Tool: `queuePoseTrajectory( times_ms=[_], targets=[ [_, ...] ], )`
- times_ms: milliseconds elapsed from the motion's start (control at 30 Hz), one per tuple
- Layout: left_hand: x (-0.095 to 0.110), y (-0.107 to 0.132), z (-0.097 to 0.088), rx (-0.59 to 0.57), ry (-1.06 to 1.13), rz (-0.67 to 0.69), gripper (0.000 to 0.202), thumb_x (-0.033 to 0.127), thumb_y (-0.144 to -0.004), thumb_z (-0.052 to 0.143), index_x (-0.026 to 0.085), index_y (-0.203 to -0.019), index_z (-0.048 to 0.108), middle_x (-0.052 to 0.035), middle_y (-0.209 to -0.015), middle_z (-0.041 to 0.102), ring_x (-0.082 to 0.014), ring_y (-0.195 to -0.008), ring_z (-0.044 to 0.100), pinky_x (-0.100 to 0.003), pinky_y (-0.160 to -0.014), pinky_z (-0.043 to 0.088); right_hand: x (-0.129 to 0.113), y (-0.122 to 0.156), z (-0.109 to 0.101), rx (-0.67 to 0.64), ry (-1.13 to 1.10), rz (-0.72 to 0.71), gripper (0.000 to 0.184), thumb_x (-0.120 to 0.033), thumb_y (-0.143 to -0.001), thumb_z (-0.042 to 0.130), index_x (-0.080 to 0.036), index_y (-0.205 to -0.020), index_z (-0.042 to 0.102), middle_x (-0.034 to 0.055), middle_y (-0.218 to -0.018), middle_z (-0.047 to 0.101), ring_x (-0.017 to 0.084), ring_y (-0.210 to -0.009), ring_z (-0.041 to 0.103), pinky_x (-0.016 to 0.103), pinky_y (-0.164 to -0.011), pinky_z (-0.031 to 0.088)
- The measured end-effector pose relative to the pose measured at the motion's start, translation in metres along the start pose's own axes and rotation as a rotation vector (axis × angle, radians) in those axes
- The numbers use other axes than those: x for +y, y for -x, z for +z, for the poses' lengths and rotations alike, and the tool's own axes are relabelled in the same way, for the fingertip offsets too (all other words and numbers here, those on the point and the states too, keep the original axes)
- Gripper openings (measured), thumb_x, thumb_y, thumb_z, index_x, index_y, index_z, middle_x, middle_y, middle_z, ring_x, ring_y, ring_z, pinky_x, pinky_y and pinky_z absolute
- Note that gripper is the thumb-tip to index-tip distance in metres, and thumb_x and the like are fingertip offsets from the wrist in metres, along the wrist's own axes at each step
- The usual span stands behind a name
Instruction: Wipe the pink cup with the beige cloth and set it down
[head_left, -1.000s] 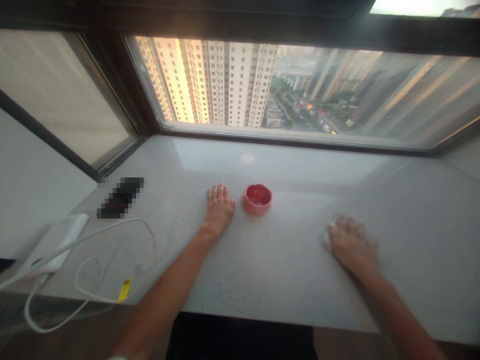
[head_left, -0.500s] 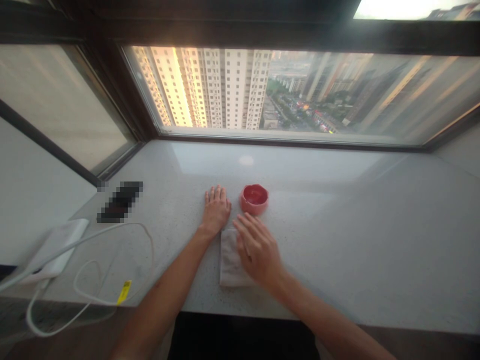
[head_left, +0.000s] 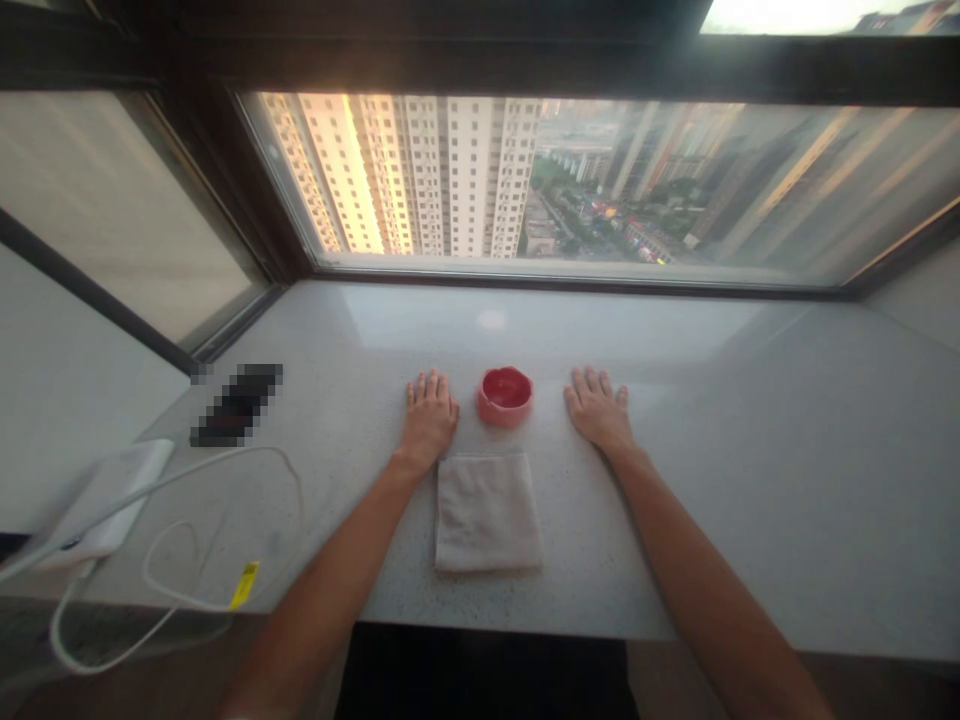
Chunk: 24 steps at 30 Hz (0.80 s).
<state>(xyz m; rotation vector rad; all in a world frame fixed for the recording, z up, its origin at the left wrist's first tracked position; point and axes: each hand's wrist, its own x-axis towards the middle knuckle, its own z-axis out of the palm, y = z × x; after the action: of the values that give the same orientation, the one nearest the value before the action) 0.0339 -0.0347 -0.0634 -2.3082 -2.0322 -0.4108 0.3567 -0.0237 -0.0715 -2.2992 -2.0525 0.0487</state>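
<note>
My left hand [head_left: 429, 415] lies flat, palm down, on the pale speckled windowsill counter [head_left: 712, 480], just left of a small pink bowl [head_left: 505, 396] with a red inside. My right hand [head_left: 598, 409] lies flat too, fingers stretched out, to the right of the bowl and holding nothing. A folded white cloth [head_left: 487, 511] rests on the counter between my forearms, near the front edge, touched by neither hand.
A blurred dark flat object [head_left: 236, 404] lies at the left. A white device [head_left: 101, 502] with a looping white cable [head_left: 217, 520] and yellow tag sits at the left front corner. The window glass [head_left: 570, 180] runs along the back.
My right hand slid the cloth from the right to the middle, let it go, and moved to lie flat right of the bowl. My left hand stayed put.
</note>
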Motion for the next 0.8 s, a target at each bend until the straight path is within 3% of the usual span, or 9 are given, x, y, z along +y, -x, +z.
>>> queuePoseTrajectory(
  times_ms=[800],
  targets=[
    [-0.0048,-0.0003,0.0012,0.009,0.016,-0.002,0.058,0.029,-0.108,0.037,0.009,-0.160,0.051,-0.0186,-0.172,0.045,-0.0360,-0.162,0.038,-0.056,-0.136,0.027,0.0037,-0.0029,0.0008,0.018,-0.060,-0.006,0.069,-0.047,-0.113,0.017,-0.016,-0.172,0.032,0.0153,-0.181,0.026,0.038,-0.168,0.020,0.071,-0.131,0.016]
  ],
)
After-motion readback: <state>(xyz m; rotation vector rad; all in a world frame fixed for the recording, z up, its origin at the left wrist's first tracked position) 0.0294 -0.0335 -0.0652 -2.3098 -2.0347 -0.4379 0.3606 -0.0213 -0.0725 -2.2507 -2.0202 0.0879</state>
